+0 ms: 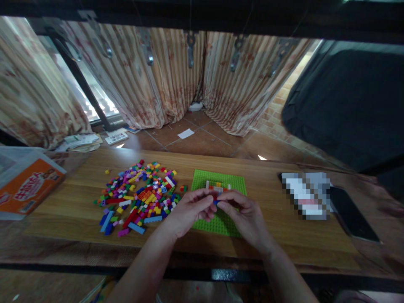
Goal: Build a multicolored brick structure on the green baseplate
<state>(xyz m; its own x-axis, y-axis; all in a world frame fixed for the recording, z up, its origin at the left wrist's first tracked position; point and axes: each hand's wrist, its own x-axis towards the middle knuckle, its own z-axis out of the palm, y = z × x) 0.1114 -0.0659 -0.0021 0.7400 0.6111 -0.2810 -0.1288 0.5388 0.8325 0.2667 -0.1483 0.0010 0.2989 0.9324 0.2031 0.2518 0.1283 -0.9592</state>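
Head view: pinching small blue brick (216,202) in nearly closed right hand (245,215), between both hands, over green baseplate (221,225); curling left hand (193,208) loosely alongside, cannot tell if gripping. Counting one baseplate, two hands, many loose bricks (151,198).

A black flat phone-like slab (353,213) lies at the right of the brown wood-grain bench (268,210), near a pixelated pale item (305,195). At the left end leans a translucent plastic container with an orange label (34,185). Beyond hang beige striped floral curtains (176,80); a white paper sheet (186,133) lies on the brown tiled floor (202,145).
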